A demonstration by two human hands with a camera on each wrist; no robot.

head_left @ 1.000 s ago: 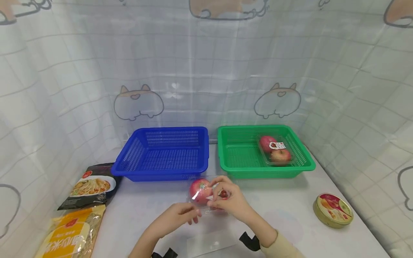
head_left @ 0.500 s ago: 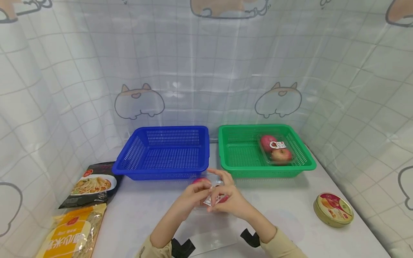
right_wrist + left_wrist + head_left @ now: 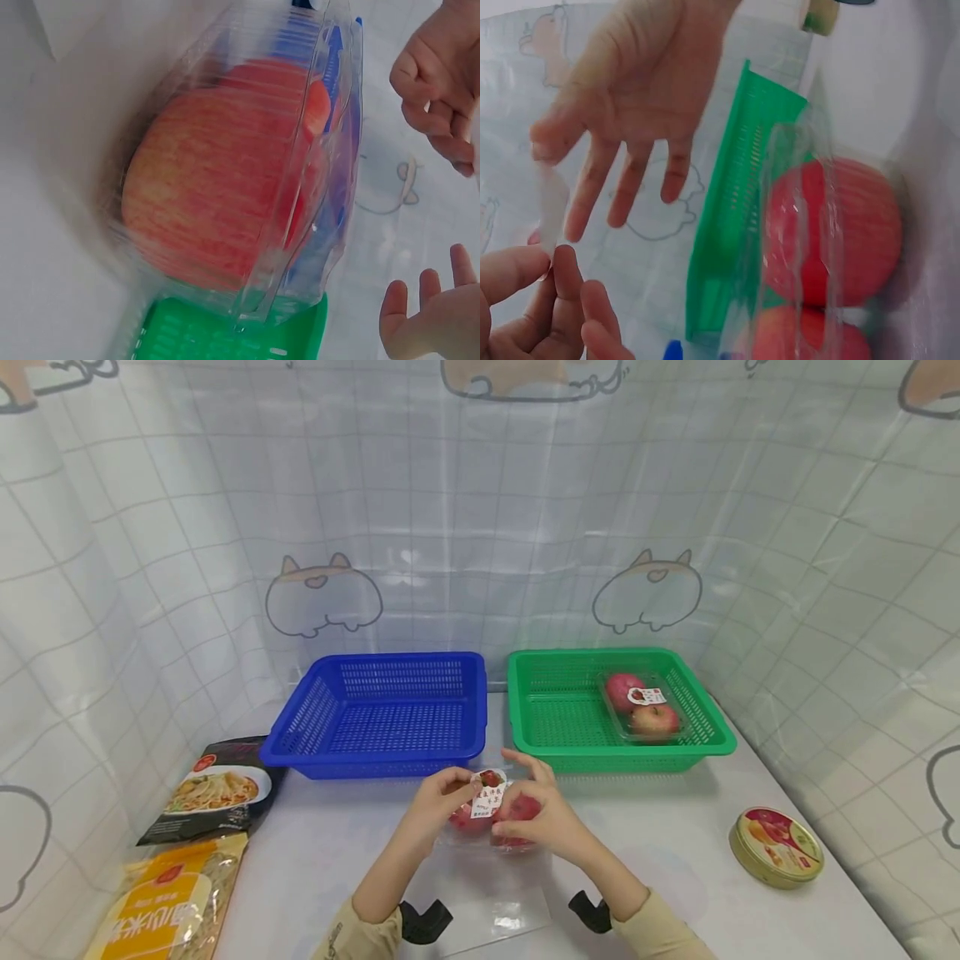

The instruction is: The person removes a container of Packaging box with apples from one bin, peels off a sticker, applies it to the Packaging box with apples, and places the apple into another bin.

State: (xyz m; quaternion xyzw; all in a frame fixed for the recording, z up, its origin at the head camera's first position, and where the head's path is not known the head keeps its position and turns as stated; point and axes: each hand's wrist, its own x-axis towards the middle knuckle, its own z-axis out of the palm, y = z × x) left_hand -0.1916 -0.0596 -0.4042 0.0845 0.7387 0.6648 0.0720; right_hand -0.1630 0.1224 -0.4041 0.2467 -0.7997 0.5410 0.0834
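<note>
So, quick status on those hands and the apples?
Left hand pinches the label. Right hand holds the apple pack. Green basket just behind, nothing between.

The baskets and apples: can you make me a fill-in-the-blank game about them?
1. The boxed apples lie in the ____ basket.
2. The blue basket holds ____.
3. The round tin sits on the person's ____ side.
4. Both hands, left hand and right hand, hold a clear box of ____.

Missing words: green; nothing; right; apples
</note>
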